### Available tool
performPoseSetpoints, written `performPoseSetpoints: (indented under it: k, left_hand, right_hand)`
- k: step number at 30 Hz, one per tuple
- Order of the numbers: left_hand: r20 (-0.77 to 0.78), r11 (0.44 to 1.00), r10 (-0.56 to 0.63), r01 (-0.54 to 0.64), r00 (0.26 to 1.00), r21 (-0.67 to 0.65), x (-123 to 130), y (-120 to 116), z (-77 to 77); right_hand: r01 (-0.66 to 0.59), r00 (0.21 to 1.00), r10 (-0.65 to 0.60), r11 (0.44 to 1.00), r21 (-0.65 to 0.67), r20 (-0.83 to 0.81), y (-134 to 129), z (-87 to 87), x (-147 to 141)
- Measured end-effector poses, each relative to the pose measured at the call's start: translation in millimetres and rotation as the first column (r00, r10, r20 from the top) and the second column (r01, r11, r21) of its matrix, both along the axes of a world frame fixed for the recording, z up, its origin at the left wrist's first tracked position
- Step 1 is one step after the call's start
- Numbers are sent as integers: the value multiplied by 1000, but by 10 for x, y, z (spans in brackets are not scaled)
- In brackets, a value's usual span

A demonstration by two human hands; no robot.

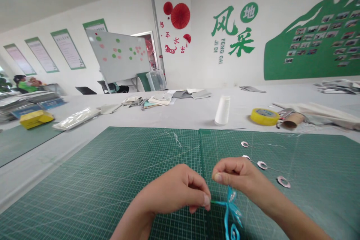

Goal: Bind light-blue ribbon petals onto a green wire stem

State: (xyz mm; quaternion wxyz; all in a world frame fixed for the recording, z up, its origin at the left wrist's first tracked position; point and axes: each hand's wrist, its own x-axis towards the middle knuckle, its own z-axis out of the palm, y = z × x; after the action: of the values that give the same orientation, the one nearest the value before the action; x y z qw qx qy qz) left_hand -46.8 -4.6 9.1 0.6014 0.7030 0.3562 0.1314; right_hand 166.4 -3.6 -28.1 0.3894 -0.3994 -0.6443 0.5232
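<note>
My left hand (180,191) is closed, thumb and fingers pinching the green tip of a bright blue ornament (230,207). The ornament has thin curled parts, a spiral at the bottom and small pale shiny spots; its exact kind is unclear. Just above it, my right hand (239,172) is closed in a pinch, and whatever lies between those fingertips is too small to make out. Both hands hover over the green cutting mat (135,165). Right of my right hand lie several small pale rings, among them one ring (283,182) and another ring (244,144) with thread trailing off.
Loose white thread (177,139) lies on the mat. Behind it stand a white thread cone (223,110), a yellow tape roll (264,116) and a cardboard tube (293,120). Fabric scraps (160,99) and a yellow box (36,119) are farther left. Another person (24,84) sits far off.
</note>
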Motion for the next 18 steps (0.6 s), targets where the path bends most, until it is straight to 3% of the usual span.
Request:
performPoseSetpoints:
  k: [9,14,18]
  left_hand:
    - [-197,982,87,-52,976,179,65,-43,-82]
    - [-188,958,141,-86,972,273,90,-46,-105]
    - [-126,931,275,-231,953,283,76,25,-114]
  right_hand:
    - [34,923,-124,970,243,365,-144,165,-48]
    - [18,877,-193,928,371,440,-212,184,-104]
    - [34,853,-278,875,483,443,-259,182,-103]
